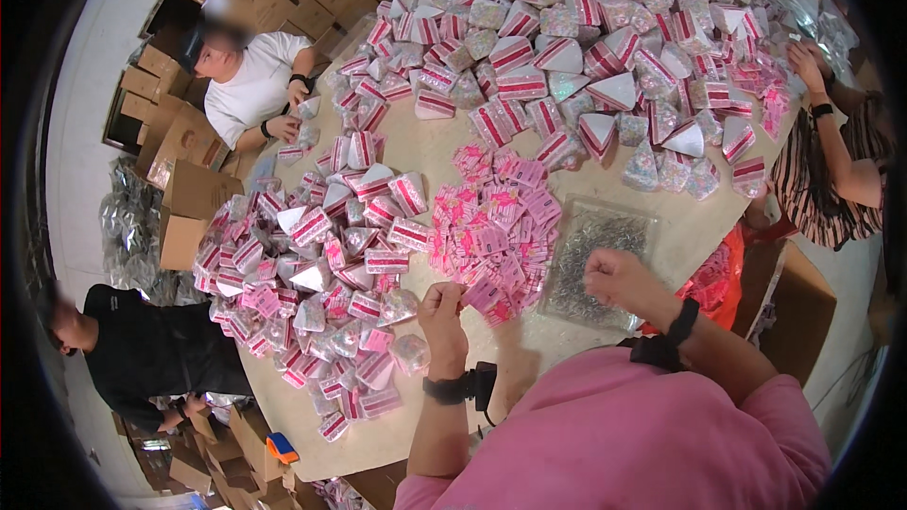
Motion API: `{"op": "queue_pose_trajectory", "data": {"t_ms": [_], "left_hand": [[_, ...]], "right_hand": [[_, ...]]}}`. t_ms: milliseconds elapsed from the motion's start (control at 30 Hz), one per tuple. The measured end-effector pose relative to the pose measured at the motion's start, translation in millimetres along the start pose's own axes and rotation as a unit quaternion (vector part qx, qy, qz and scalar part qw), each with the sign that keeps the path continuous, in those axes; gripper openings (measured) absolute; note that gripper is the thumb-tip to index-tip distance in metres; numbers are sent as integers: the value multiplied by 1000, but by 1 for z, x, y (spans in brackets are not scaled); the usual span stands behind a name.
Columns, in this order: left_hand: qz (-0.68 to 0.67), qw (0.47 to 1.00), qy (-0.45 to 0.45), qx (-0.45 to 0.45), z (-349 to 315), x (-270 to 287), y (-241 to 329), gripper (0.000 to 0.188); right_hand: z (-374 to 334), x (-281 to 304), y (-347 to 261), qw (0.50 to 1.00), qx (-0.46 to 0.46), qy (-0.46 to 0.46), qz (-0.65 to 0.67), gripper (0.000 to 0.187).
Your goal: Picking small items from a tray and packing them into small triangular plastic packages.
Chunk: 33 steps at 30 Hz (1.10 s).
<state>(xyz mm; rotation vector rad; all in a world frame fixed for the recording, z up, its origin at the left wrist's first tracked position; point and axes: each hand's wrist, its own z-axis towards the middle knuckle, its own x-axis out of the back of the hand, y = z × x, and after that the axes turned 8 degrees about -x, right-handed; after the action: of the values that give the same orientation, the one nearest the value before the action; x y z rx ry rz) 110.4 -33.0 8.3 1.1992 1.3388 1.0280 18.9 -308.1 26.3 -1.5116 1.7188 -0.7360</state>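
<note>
My left hand (442,314) is closed in a pinch at the near edge of a pile of pink cards (501,212). A pink printed card (488,300) sticks out from its fingertips. My right hand (619,279) is held over a shallow clear tray (652,222) filled with small metal pieces (590,236), too fine to name. Its fingers are curled together, and whatever is between them is too small to make out. Left of the cards lies a heap of clear wedge-shaped packs (387,262) with pink and white bands.
A larger heap of similar packs (548,57) covers the far table. People work at the left (255,85), lower left (161,349), far edge and right (831,151). Cardboard boxes (194,203) stand along the left. A red bag (713,274) hangs near the right edge; an orange-blue tape dispenser (282,448) sits lower left.
</note>
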Motion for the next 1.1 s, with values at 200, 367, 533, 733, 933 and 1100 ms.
{"op": "queue_pose_trajectory", "data": {"t_ms": [200, 367, 533, 733, 933, 1100], "left_hand": [[-106, 992, -54, 52, -23, -43, 19, 10], [-89, 992, -54, 66, -39, -80, 25, 12], [23, 995, -92, 5, -48, -92, 21, 14], [128, 966, -175, -141, -57, -94, 19, 16], [96, 976, -164, -104, -60, -82, 24, 13], [199, 946, -158, -200, -56, -93, 49, 9]], "right_hand": [[-1, -28, -27, 987, 70, -41, 141, 9], [5, -50, -19, 978, 190, 88, 14, 8], [6, -50, -19, 966, 198, 168, 19, 9], [-1, -46, -27, 961, 100, 36, 257, 5], [3, -42, -19, 953, 109, -17, 284, 3], [0, -46, -23, 963, 151, 1, 223, 5]]}}
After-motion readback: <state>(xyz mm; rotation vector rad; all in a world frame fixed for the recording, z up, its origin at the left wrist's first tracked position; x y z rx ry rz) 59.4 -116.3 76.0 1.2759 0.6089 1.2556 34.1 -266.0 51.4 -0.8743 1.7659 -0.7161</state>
